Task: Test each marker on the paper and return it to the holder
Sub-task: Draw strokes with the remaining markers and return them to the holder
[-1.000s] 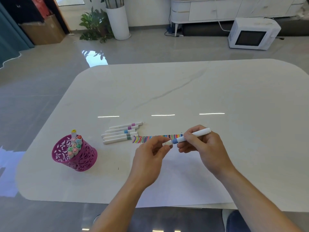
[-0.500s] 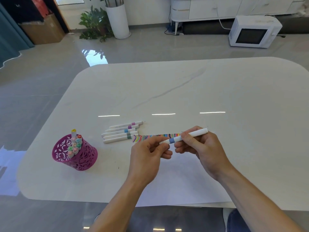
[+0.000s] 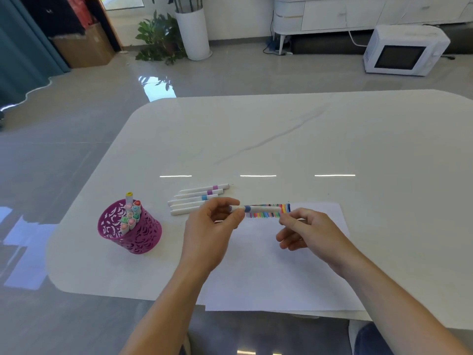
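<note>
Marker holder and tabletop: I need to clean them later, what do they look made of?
Marker holder: likely painted metal or plastic, matte magenta, with cut-out openwork. Tabletop: looks like polished marble or sintered stone, white with a grey vein and sharp light reflections.

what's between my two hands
A blue-banded marker spans the gap, left hand to right hand, above the coloured strokes on the paper, in the head view.
</note>
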Available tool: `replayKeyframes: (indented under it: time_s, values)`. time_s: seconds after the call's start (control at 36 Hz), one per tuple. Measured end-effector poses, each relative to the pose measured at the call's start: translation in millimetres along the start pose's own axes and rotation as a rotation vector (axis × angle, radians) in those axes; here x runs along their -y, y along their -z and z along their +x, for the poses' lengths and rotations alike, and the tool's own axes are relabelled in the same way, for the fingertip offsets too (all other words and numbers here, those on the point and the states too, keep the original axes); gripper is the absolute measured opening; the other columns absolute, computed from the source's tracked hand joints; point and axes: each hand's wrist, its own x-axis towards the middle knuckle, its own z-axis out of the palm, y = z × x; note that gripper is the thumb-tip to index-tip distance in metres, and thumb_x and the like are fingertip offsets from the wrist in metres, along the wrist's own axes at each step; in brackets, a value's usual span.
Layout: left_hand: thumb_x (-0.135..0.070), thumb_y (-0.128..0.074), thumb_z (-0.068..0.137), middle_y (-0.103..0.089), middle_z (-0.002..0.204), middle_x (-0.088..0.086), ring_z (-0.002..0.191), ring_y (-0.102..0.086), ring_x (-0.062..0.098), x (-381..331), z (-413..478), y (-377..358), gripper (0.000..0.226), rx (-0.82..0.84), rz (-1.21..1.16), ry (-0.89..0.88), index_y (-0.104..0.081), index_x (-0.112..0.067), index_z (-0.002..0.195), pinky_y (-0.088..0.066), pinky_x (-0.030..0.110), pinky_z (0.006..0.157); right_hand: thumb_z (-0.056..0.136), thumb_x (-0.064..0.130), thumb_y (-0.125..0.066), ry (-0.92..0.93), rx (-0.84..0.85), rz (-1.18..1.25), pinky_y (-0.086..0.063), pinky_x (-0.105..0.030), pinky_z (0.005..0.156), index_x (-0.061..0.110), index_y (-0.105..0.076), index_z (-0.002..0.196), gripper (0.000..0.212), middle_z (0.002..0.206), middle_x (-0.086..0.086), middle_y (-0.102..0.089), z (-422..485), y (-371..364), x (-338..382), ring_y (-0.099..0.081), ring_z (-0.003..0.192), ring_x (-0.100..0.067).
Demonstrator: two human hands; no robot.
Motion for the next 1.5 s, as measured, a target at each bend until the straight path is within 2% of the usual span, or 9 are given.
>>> replayKeyframes:
  time_s: [0.11,0.25,0.39,0.64,0.81,0.94,1.03,1.17,1.5]
  values:
    - [-0.018,-0.079,0.083,-0.075,0.086,-0.003,0.083,-0.071,0.014,-3.8,1.0,23.0,0.014,-0.072,-0.104,-0.024,-0.077,-0.027,0.094,-0.060,0.039,0.082,0.102,0.022,-0.063,-0.011,0.018,-0.093,-0.059,-0.033,0.073,0.007,-0.069,0.102,0.016,0.084,-0.008,-0.080,0.5,-5.6,-3.6,-0.075,0.072,-0.021]
    - [-0.022,-0.073,0.090,-0.076,0.100,-0.006,0.103,-0.071,0.013,-10.4,-0.7,53.5,0.009,-0.250,-0.218,-0.146,-0.077,-0.028,0.095,-0.055,0.022,0.084,0.101,0.021,-0.062,0.003,0.045,-0.228,-0.058,-0.034,0.074,0.008,-0.068,0.099,0.014,0.082,-0.005,-0.080,1.9,-13.4,-6.2,-0.075,0.072,-0.021]
    - [-0.024,-0.069,0.095,-0.075,0.108,-0.003,0.104,-0.072,0.020,-19.1,-3.9,82.2,0.015,-0.465,-0.193,-0.363,-0.073,-0.029,0.108,-0.056,0.037,0.091,0.101,0.022,-0.062,0.029,0.062,-0.356,-0.054,-0.025,0.066,0.014,-0.068,0.095,0.011,0.080,-0.001,-0.079,4.4,-19.8,-10.6,-0.075,0.073,-0.018]
    - [-0.022,-0.061,0.100,-0.070,0.112,-0.006,0.104,-0.068,0.012,-24.0,-2.0,112.0,0.022,-0.785,0.044,-0.545,-0.069,-0.029,0.119,-0.054,0.020,0.087,0.102,0.022,-0.062,0.034,0.062,-0.394,-0.055,-0.027,0.067,0.015,-0.069,0.094,0.012,0.080,0.001,-0.079,9.4,-25.2,-13.3,-0.075,0.072,-0.016]
    - [-0.025,-0.058,0.101,-0.066,0.104,-0.015,0.090,-0.065,-0.001,-9.7,7.8,123.9,0.016,-0.641,0.341,-0.317,-0.070,-0.031,0.110,-0.056,0.023,0.079,0.102,0.021,-0.061,0.028,0.060,-0.390,-0.055,-0.030,0.069,0.013,-0.069,0.096,0.013,0.080,-0.001,-0.080,11.4,-25.2,-12.2,-0.075,0.075,-0.021]
    - [-0.021,-0.057,0.099,-0.065,0.106,-0.009,0.095,-0.060,0.009,3.6,11.6,127.5,0.016,-0.593,0.474,-0.094,-0.068,-0.028,0.109,-0.040,0.013,0.069,0.102,0.021,-0.061,0.022,0.058,-0.400,-0.057,-0.030,0.070,0.013,-0.069,0.096,0.013,0.079,0.000,-0.080,12.9,-25.3,-11.8,-0.075,0.073,-0.020]
    - [-0.027,-0.053,0.101,-0.061,0.109,-0.006,0.100,-0.057,0.015,7.5,12.7,127.2,0.016,-0.574,0.536,-0.016,-0.065,-0.026,0.112,-0.043,0.024,0.071,0.102,0.020,-0.061,0.021,0.054,-0.402,-0.057,-0.030,0.069,0.012,-0.069,0.096,0.013,0.078,0.000,-0.079,14.3,-25.6,-12.3,-0.074,0.070,-0.018]
    - [-0.033,-0.046,0.103,-0.064,0.108,0.001,0.103,-0.059,0.025,9.7,12.9,125.3,0.024,-0.551,0.628,0.030,-0.062,-0.020,0.115,-0.051,0.039,0.078,0.102,0.021,-0.061,0.028,0.056,-0.415,-0.057,-0.028,0.067,0.014,-0.069,0.096,0.013,0.077,0.001,-0.079,15.9,-25.5,-14.1,-0.073,0.067,-0.015]
    - [-0.032,-0.037,0.106,-0.065,0.104,0.005,0.088,-0.050,0.020,6.9,12.6,114.5,0.030,-0.579,0.651,0.042,-0.060,-0.017,0.118,-0.039,0.034,0.075,0.102,0.022,-0.061,0.024,0.052,-0.420,-0.054,-0.023,0.063,0.015,-0.069,0.095,0.013,0.076,0.002,-0.079,17.0,-25.2,-15.7,-0.072,0.064,-0.011]
